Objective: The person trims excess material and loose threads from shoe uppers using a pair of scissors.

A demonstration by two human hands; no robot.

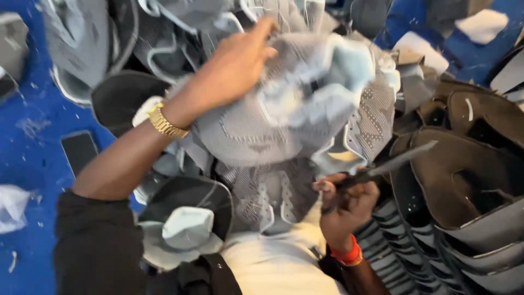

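Grey shoe upper (284, 120) gripped from above by left hand (234, 68); right hand (346, 205), just below, clutches dark blade (393, 164).

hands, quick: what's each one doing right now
left hand: closed on the grey shoe upper.
right hand: closed around a dark slim tool.

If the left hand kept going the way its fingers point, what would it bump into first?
Probably more grey shoe uppers. The left hand rests on a grey knitted upper, fingers pointing up and right toward that pile. Motion blur makes depth unclear.
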